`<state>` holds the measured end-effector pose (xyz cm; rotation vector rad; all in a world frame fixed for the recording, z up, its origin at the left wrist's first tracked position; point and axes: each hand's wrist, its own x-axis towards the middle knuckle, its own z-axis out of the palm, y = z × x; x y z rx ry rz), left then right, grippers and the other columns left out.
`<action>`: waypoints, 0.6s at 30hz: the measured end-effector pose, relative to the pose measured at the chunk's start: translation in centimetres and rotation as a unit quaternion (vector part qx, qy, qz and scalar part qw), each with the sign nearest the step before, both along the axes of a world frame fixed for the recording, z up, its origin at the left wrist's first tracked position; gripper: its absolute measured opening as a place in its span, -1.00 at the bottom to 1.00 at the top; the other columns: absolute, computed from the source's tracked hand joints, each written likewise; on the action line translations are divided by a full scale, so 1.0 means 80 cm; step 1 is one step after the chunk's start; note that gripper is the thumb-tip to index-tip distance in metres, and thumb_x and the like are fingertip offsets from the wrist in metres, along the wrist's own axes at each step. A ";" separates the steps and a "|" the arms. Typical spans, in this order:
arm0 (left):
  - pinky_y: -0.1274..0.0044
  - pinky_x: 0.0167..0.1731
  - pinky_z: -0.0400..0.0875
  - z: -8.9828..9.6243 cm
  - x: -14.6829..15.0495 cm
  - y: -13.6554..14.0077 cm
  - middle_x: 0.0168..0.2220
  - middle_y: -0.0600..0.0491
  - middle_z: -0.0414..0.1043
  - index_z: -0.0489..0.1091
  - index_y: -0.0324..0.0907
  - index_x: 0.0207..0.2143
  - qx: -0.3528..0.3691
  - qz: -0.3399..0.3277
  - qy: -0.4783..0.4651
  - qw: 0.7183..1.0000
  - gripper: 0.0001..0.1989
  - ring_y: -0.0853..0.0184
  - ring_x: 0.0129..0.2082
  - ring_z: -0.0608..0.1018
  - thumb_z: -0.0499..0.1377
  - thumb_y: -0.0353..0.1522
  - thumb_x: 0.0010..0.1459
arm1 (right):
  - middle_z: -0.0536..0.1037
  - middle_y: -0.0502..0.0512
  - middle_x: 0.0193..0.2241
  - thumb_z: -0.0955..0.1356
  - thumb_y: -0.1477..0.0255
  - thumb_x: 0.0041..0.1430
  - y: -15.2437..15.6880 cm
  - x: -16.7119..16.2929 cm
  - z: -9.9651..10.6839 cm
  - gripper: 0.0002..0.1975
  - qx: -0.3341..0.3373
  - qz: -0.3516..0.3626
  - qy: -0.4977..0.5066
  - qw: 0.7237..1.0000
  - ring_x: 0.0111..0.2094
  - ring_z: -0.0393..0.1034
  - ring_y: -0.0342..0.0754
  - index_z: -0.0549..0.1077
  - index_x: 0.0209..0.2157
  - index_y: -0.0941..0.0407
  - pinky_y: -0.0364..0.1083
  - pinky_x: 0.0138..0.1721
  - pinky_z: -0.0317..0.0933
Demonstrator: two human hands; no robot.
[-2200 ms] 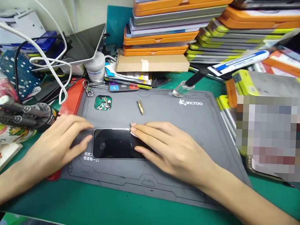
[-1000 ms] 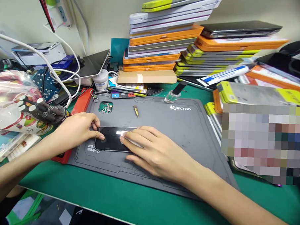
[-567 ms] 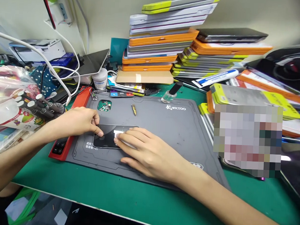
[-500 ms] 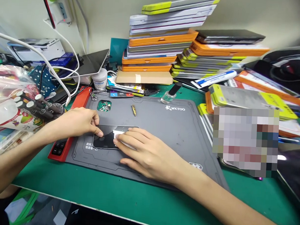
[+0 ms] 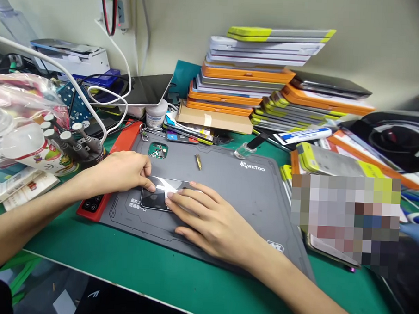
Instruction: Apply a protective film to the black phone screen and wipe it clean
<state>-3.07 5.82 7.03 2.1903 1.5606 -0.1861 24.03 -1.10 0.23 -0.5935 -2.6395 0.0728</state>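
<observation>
A smartphone (image 5: 155, 201) with a dark, glossy screen lies flat on the grey work mat (image 5: 235, 209), bright reflections across its glass. My left hand (image 5: 130, 172) is at its left end, fingers curled and thumb pressed on the glass by the edge. Over the right part of the phone, my right hand (image 5: 210, 219) lies palm down with fingers stretched out, fingertips touching the screen. Some white shows at those fingertips; whether it is a wipe or glare I cannot tell. Behind the phone, a small brass-coloured pointed piece (image 5: 198, 162) rests on the mat.
A glass bottle with a black cap (image 5: 246, 150) stands at the mat's back edge. Small metal parts sit in the mat's cut-out (image 5: 157, 150). Stacked flat boxes (image 5: 241, 75) rise behind. Screwdrivers (image 5: 71, 144) and a white cable (image 5: 74, 84) crowd the left.
The view has shifted, so the desk appears farther right and mostly lower. Both hands stay on the phone, and the white patch by the right fingertips looks smaller.
</observation>
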 end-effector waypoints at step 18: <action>0.43 -0.29 0.33 -0.014 -0.012 -0.003 -0.17 0.04 0.65 0.51 -0.05 -0.21 0.030 -0.009 -0.022 0.999 -0.60 0.13 -0.18 0.64 0.40 0.03 0.10 | 0.60 0.27 0.24 0.39 0.34 0.47 -0.003 -0.008 -0.001 -0.52 -0.003 -0.002 -0.006 1.000 0.27 0.49 0.13 0.46 0.32 0.20 0.30 0.37 0.36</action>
